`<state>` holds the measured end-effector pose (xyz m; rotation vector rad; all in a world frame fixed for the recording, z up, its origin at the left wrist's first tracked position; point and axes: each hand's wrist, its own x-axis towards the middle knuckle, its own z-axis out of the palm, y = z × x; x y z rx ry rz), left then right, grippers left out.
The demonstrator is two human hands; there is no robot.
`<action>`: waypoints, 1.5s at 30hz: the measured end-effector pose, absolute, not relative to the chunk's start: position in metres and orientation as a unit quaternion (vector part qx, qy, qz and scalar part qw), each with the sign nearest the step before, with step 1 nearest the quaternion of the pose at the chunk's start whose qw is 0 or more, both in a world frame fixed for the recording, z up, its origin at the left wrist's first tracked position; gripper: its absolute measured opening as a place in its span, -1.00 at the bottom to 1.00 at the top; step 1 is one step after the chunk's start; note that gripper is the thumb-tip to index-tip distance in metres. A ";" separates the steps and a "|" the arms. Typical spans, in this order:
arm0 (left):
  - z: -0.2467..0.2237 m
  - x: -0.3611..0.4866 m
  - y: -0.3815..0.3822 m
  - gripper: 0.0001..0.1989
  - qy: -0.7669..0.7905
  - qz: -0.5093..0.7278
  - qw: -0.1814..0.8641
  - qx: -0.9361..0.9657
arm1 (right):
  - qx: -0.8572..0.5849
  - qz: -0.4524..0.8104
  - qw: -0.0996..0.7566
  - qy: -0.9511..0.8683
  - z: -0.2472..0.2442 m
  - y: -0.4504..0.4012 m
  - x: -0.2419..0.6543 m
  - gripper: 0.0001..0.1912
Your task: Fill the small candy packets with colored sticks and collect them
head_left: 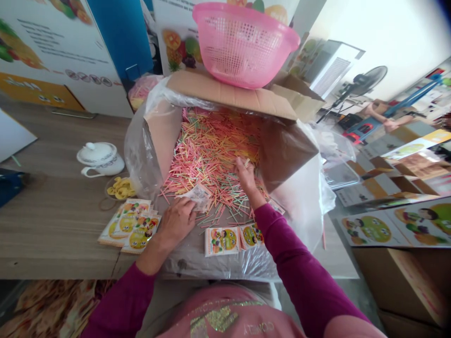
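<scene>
Where sticks [211,150] pile, a pink colander [243,44] tops the carton flap [225,91].

Bright, even light fills the room, and the white wall [398,42] at upper right washes out almost to blank. Shadows stay soft, the plastic liner [299,211] shows pale glare, and wide-angle distortion bends the posters [394,225] near the edges, where detail softens.

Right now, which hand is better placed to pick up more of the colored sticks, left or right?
Right, probably. The right hand is already down among the colored sticks, while the left hand is holding a small packet at the edge of the pile.
</scene>
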<state>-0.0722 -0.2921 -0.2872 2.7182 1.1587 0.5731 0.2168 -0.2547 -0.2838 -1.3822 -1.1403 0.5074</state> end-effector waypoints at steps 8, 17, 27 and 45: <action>-0.289 -0.065 -0.283 -0.81 0.428 0.227 0.043 0.874 | -0.593 0.219 0.498 -0.593 -0.296 -0.261 0.213 -0.43; -0.280 -0.068 -0.272 -0.87 0.444 0.338 0.159 0.814 | -0.477 0.335 0.691 -0.429 -0.242 -0.279 0.189 -0.43; -0.266 -0.027 -0.298 -0.75 0.378 0.414 0.520 0.645 | -0.386 0.476 0.634 -0.472 -0.203 -0.323 0.145 -0.19; -0.265 -0.016 -0.315 -0.73 0.382 0.388 0.641 0.541 | -0.525 0.307 0.561 -0.562 -0.207 -0.346 0.134 -0.16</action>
